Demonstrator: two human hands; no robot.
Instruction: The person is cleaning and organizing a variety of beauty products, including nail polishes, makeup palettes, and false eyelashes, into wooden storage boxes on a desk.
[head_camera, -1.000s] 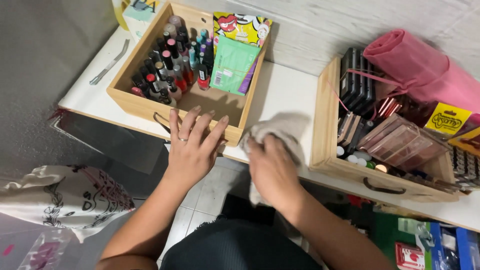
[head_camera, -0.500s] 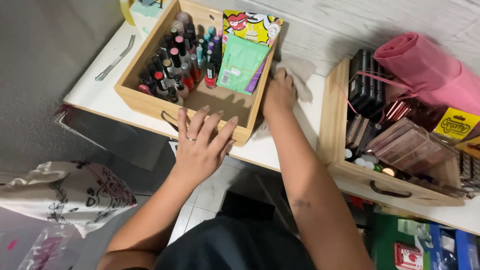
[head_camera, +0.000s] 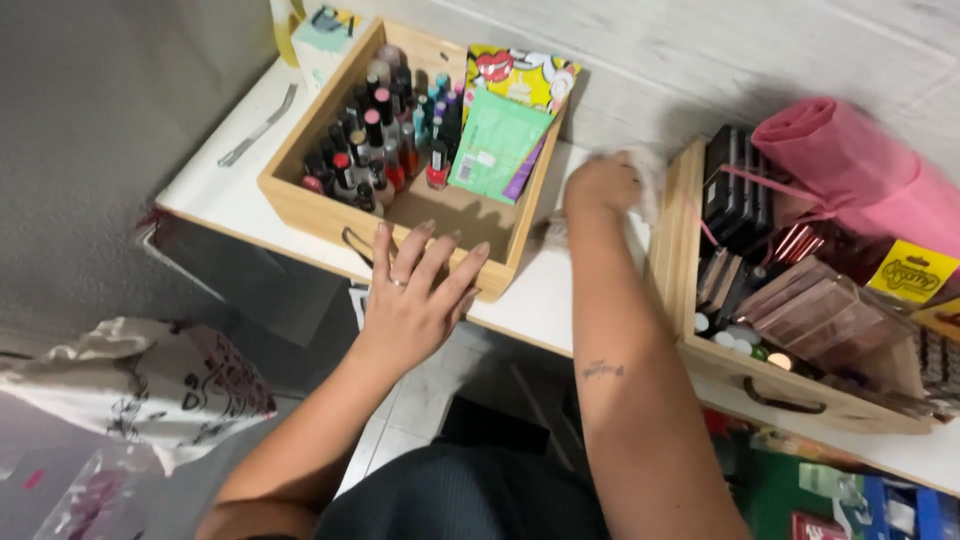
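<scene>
Nearest the camera, the person's left hand (head_camera: 415, 295) lies flat with fingers spread on the front wall of the left wooden box (head_camera: 300, 205), holding nothing, only bracing the box at the table edge. Further out, the right hand (head_camera: 600, 187) is closed around a pale cloth (head_camera: 645, 172) and presses it onto the white table (head_camera: 545, 290) in the gap between the two boxes, close to the wall. The cloth sits bunched under the fingers, touching the table and just beside the side of the right wooden box (head_camera: 690, 250). Judging from this, the wiping has reached the far end of the strip between the boxes; the near part of that strip shows bare, while the surface under both boxes cannot be seen. Beyond the hands, nail polish bottles (head_camera: 375, 150) and flat packets (head_camera: 500, 145) stand in the left box, and a pink roll (head_camera: 850, 170) lies across the right one.
</scene>
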